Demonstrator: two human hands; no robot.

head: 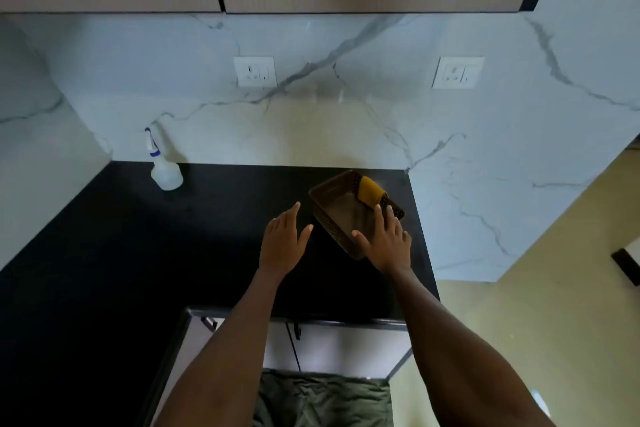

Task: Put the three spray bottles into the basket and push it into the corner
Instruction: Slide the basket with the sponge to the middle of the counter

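A brown woven basket (332,189) sits on the black counter near its back right corner, turned at an angle. A yellow bottle (370,191) lies inside at the far right end. My right hand (384,239) rests flat on the basket's near right rim, fingers spread, almost touching the yellow bottle. My left hand (282,239) hovers open just left of the basket, apart from it. A clear spray bottle with a white and blue trigger head (165,170) stands upright at the back left, against the wall. No third bottle is in view.
The black counter (173,246) runs left and toward me in an L. A marble backsplash (311,128) with two sockets closes the back, and a marble side panel (485,218) stands right of the counter. Wall cabinets hang overhead.
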